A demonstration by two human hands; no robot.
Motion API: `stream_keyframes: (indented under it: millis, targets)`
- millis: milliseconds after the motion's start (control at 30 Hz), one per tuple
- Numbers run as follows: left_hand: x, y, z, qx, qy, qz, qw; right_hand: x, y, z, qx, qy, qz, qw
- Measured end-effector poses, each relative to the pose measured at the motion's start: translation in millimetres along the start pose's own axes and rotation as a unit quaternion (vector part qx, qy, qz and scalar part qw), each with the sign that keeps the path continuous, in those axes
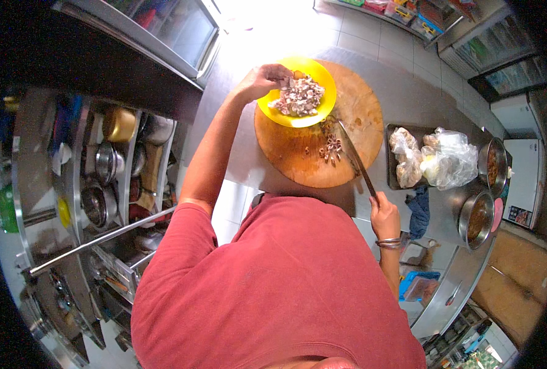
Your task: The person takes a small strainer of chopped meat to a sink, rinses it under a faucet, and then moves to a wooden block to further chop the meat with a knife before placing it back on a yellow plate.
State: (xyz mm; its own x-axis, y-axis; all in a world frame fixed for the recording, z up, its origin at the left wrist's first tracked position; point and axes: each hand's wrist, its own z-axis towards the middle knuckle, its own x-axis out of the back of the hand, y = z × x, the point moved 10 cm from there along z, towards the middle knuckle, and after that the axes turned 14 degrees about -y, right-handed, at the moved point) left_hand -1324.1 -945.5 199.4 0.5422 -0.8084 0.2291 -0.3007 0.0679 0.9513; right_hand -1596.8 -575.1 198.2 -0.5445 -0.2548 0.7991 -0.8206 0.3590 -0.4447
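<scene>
A yellow plastic bowl [296, 121] holds a heap of chopped pale and purplish pieces [301, 96]. It stands over the far left part of a round wooden chopping board [292, 168]. My left hand [269, 79] reaches over the bowl's left side, its fingers curled down at the pieces. Whether they pinch some pieces or the rim is hidden. In my right hand [386, 217] is the handle of a long knife [358, 161], which slants across the board's right part. Left of the blade, a small pile of chopped purplish pieces [332, 148] lies on the wood.
A dark tray [395, 183] with knotted plastic bags [451, 159] stands right of the board on the steel table [227, 157]. Two steel bowls [476, 220] of brown food sit beyond it. A dark blue cloth [419, 213] lies near the table's edge. Shelves of pots [109, 163] line the left.
</scene>
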Motion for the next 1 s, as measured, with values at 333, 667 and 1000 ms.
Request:
stream_keyframes:
  millis: [333, 667, 1000]
  targets:
    - [6, -12, 6, -0.006, 0.013, -0.059, 0.998, -8, 6, 0, -0.029, -0.017, -0.024, 0.999]
    - [1, -5, -3, 0.081, 0.03, 0.371, 0.924, -6, 5, 0, -0.016, -0.008, -0.008, 1.0]
    - [5, -30, -6, 0.107, -0.015, 0.299, 0.948, -8, 4, 0, -0.015, -0.005, -0.002, 1.0]
